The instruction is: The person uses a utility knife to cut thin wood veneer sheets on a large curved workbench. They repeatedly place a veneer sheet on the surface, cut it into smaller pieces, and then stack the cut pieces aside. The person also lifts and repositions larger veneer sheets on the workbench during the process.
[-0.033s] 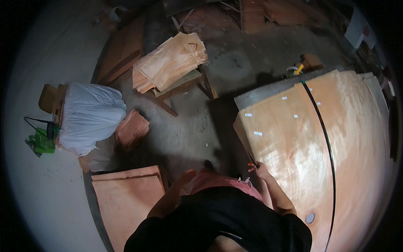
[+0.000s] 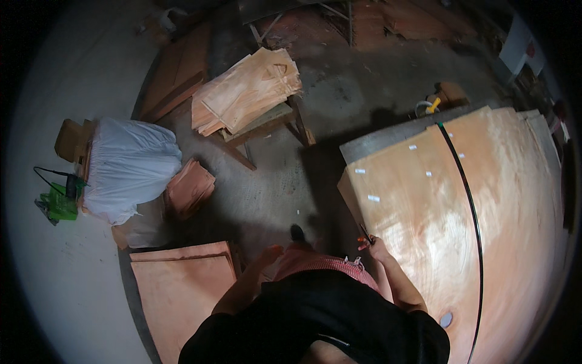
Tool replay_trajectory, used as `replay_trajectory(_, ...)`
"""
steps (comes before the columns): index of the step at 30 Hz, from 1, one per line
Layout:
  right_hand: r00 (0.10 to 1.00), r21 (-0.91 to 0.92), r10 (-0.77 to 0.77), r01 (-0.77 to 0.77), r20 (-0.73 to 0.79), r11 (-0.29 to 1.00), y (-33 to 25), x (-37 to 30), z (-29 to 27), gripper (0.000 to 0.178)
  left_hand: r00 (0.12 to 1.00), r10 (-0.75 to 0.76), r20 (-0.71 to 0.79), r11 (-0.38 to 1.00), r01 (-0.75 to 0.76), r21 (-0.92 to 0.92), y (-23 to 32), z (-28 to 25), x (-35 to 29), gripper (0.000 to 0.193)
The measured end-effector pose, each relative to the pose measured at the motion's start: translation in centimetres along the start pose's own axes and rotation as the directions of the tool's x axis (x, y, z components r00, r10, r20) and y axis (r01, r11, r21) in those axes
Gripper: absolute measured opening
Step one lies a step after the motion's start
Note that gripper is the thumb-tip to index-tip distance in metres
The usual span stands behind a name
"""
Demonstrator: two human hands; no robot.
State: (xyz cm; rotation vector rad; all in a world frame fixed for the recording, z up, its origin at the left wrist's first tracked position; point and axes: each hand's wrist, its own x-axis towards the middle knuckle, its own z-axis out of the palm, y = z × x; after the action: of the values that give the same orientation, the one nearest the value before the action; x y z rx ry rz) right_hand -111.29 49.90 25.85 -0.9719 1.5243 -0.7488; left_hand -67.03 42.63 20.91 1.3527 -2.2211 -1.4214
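Observation:
In my right hand [image 2: 377, 249] is a small hand tool [image 2: 365, 232] with a thin dark end and orange-red handle parts; its exact kind is too small to tell. That hand is closed around it, beside the near left edge of a large stack of wood veneer sheets [image 2: 412, 224]. My left hand [image 2: 270, 255] hangs low by my thigh, in front of the red checked cloth [image 2: 303, 262] at my waist. Its fingers are dim and loosely spread, with nothing visible in them. A black strap [image 2: 470, 200] runs lengthwise over the veneer, among several small white labels.
Reddish sheets [image 2: 185, 285] lie stacked at the lower left. Behind are a white cloth-like bundle [image 2: 130, 167], a green tool [image 2: 60, 203] and a small reddish stack [image 2: 191, 185]. Pale veneer pieces [image 2: 248, 91] rest on a wooden stand [image 2: 267, 130]. A yellow-handled thing [image 2: 433, 105] sits beyond the large stack.
The view has shifted slightly, so the large veneer stack sits a little lower. My dark shoe shows more beyond my waist. Both hands stay nearly in place.

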Motion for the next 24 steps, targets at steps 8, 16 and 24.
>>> replay_trajectory(8,0.99,0.074,0.133,-0.136,0.044,0.988,-4.4,11.8,2.7,0.022,0.951,-0.219,-0.219,0.711,0.002,-0.703,-1.0,-18.1,19.1,0.021)
replay_trajectory(16,0.982,-0.243,-0.165,0.138,-0.094,0.96,-19.1,23.0,8.1,0.024,0.778,-0.019,-0.628,0.957,0.197,0.215,-1.9,-44.4,42.5,0.038)
replay_trajectory(24,0.882,0.011,0.434,-0.439,-0.182,0.898,-24.9,25.1,10.1,0.029,0.677,0.04,-0.735,0.807,0.411,0.423,-8.7,-61.3,60.6,0.071)
